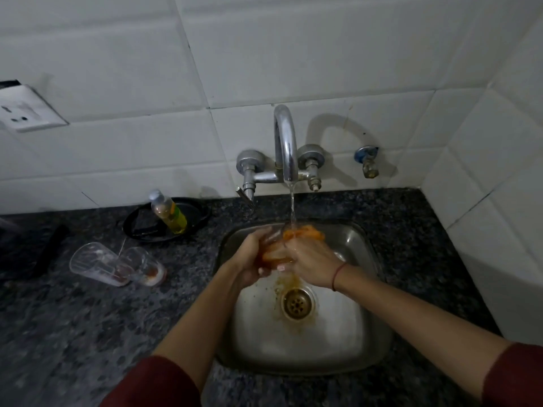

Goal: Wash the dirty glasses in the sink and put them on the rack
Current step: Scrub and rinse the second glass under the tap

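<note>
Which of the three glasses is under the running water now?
The glass held over the sink in both hands, with an orange sponge. The other two glasses lie on the counter to the left.

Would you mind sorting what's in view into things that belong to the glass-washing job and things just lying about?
Belongs to the job:
glass being washed
orange sponge
left hand, right hand
running tap
sink
two dirty glasses on the counter
soap bottle

Just lying about:
black pan
wall socket
small side tap

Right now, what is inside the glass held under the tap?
An orange sponge pokes from the glass, gripped by left hand and right hand. The hands cover its base.
</note>
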